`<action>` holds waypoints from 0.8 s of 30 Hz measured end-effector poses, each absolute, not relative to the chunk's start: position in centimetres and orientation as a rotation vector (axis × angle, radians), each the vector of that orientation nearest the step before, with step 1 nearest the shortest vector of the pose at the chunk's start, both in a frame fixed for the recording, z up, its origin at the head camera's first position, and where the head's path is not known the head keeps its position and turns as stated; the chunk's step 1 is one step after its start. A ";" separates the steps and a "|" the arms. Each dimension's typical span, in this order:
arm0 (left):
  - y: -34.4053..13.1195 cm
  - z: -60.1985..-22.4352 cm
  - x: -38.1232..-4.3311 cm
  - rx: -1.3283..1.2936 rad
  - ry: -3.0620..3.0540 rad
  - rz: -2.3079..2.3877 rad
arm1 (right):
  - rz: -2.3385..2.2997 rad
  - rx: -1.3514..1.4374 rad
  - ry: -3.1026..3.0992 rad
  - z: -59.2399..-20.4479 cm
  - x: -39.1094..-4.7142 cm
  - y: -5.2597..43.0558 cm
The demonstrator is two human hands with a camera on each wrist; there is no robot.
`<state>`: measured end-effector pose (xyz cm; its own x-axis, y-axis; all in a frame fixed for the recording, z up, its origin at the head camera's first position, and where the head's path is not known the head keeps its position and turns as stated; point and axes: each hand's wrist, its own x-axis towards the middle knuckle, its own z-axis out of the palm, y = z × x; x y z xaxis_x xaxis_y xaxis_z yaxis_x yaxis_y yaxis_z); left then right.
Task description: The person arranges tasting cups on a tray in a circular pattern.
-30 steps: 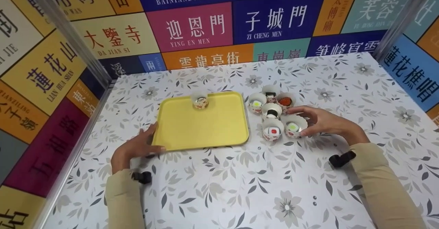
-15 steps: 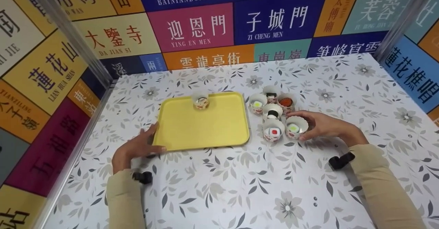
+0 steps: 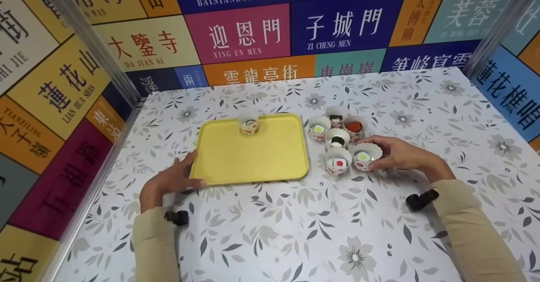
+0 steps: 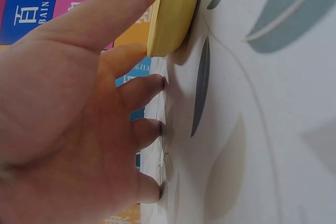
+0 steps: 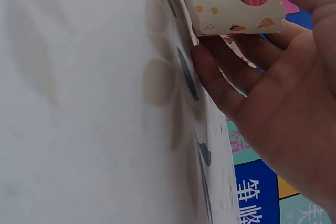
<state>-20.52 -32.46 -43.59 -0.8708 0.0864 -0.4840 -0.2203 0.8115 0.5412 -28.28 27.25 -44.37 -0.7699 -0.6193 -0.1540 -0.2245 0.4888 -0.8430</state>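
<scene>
At the front left corner of a yellow tray (image 3: pixel 253 155) my left hand (image 3: pixel 166 184) holds on, thumb along the front edge and fingers at the left side. In the left wrist view the thumb and index finger meet the tray's corner (image 4: pixel 176 19), while the other fingertips rest on the table. My right hand (image 3: pixel 398 154) grips a printed paper baking cup (image 3: pixel 366 157) by its right side. Inside that cup sits a small white piece with a green centre. The right wrist view shows the cup's donut-printed wall (image 5: pixel 231 3) between thumb and fingers, low over the table.
One paper cup (image 3: pixel 249 126) with a small piece stands at the tray's back edge. Several more cups cluster right of the tray, including a red-topped one (image 3: pixel 354 128) and one with a red-centred piece (image 3: pixel 338 164). Patterned panels (image 3: pixel 240 33) wall the table's back and sides.
My right thumb and fingers have closed in on the green-centred cup. The left hand stays at the tray corner; the head view shifts slightly.
</scene>
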 end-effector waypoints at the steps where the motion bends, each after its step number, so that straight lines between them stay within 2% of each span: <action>1: -32.5 -43.6 -20.5 -0.100 2.498 0.827 | -1.209 -0.681 2.295 -44.3 -28.3 27.2; 8: -32.6 -43.7 -20.6 -0.103 2.501 0.818 | -1.234 -0.627 2.302 -43.9 -28.0 27.2; 24: -32.6 -43.6 -20.4 -0.079 2.502 0.832 | -1.335 -0.798 2.349 -42.3 -27.0 25.4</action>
<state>-20.43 -32.58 -43.61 -0.8739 0.0991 -0.4758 -0.2055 0.8118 0.5466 -27.02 25.44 -42.30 -0.7915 -0.6112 -0.0043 -0.3091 0.4063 -0.8599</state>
